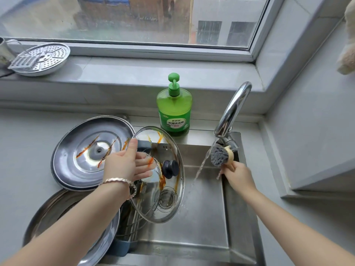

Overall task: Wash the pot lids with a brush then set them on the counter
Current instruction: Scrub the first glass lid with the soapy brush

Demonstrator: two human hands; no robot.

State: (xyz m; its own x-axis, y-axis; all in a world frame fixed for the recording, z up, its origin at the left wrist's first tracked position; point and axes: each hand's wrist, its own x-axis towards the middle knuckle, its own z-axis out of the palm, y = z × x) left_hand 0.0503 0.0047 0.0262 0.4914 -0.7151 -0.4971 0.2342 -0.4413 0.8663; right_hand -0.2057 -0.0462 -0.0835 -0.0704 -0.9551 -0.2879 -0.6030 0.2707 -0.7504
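Note:
A glass pot lid [169, 196] with a dark knob and orange-brown sauce streaks is tilted over the left side of the sink. My left hand [126, 162] holds it by its upper left rim, thumb on the edge and fingers showing through the glass. My right hand [236, 173] grips the wooden handle of a dish brush [221, 155] whose grey bristles are under the running water. A steel lid [88, 152], streaked with sauce, lies upside down on the counter to the left. Another steel lid [63, 214] lies nearer me, partly hidden by my left arm.
The chrome tap [232, 112] pours water into the steel sink [203, 223]. A green dish soap bottle [174, 110] stands behind the sink. A blue drain rack [123, 246] sits in the sink's left part. A steamer plate [43, 58] lies on the windowsill.

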